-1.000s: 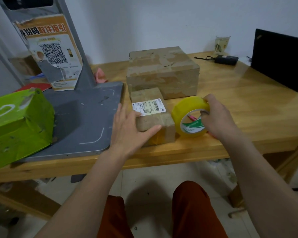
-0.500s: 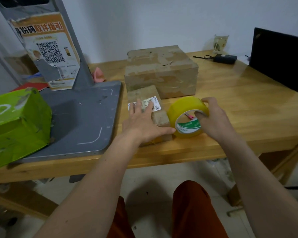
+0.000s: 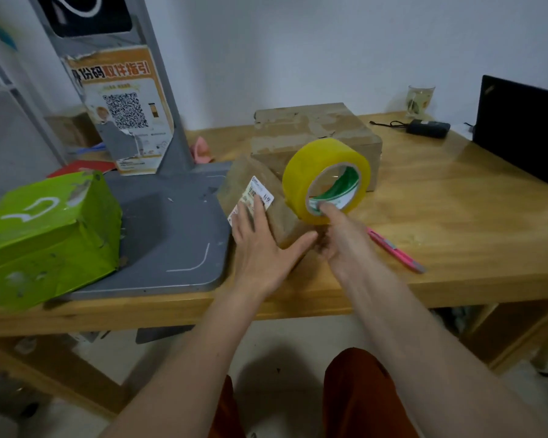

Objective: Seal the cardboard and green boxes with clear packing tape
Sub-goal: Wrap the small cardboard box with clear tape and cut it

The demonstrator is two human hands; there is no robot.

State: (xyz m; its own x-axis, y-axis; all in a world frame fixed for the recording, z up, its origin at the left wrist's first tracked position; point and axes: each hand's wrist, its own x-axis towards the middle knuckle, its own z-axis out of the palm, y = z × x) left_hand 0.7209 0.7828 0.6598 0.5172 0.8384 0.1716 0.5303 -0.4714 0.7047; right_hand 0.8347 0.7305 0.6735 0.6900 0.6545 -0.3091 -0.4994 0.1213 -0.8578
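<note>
Small cardboard box (image 3: 260, 200) near table (image 3: 456, 222) front edge, tilted up. Left hand (image 3: 263, 248) flat on it, fingers straight. Right hand (image 3: 342, 238) holds tape roll (image 3: 326, 180), finger through core. Pink cutter (image 3: 396, 248) right. Green box (image 3: 45, 235) left on grey base (image 3: 178, 229). Large cardboard box (image 3: 314, 134) behind. Far: glass (image 3: 419, 99), black laptop (image 3: 522, 131), white wall. Since 0.5 s ago: roll lifted off table, cutter uncovered, small box tipped.
</note>
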